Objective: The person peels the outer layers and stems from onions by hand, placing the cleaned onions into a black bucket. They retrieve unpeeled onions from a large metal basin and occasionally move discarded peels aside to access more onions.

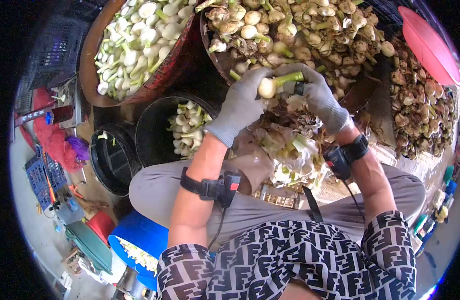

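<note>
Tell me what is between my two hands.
A pale bulb with a green stalk, in the head view; the left hand grips the bulb, the right hand the stalk.

You look through a fisheye lens: black corners, edges bent and smeared. Soft, even daylight casts faint shadows, darkest between the basins (140, 95). The white bulb (267, 88) at centre is crisp, slightly overexposed.

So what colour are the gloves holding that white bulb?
Grey, on both the left hand and right hand gripping the white, green-stemmed bulb; head view.
</note>
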`<state>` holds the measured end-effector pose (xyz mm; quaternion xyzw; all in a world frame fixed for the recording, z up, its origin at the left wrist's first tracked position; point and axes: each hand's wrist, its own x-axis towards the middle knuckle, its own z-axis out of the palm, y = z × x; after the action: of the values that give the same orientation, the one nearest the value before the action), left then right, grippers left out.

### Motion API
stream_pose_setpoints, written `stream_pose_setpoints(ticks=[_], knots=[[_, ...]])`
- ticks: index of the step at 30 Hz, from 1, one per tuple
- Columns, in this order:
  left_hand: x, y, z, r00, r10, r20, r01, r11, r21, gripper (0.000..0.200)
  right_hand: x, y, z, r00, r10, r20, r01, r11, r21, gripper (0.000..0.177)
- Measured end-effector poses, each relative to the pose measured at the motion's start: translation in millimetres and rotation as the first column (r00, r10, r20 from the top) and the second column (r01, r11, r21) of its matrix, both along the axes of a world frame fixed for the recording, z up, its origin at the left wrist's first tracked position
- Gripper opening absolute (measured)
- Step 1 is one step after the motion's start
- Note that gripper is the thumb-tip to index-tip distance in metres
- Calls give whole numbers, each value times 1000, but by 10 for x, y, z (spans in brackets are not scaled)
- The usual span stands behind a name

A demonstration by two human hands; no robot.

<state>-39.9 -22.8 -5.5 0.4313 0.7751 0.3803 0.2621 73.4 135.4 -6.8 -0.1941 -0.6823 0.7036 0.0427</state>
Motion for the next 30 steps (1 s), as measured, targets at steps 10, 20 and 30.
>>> stream_pose_setpoints(ticks=[10,20,30], knots=[[103,32,-16,987,48,-153,-36,996,84,58,-33,-332,67,932,-244,269,323,895,-308,16],[53,16,51,808,61,586,-103,994,39,48,15,-247,47,968,-196,160,224,957,-182,12],[124,21,-142,990,64,-123,-54,995,84,52,-19,-246,-2,921,-155,356,228,958,-172,14]])
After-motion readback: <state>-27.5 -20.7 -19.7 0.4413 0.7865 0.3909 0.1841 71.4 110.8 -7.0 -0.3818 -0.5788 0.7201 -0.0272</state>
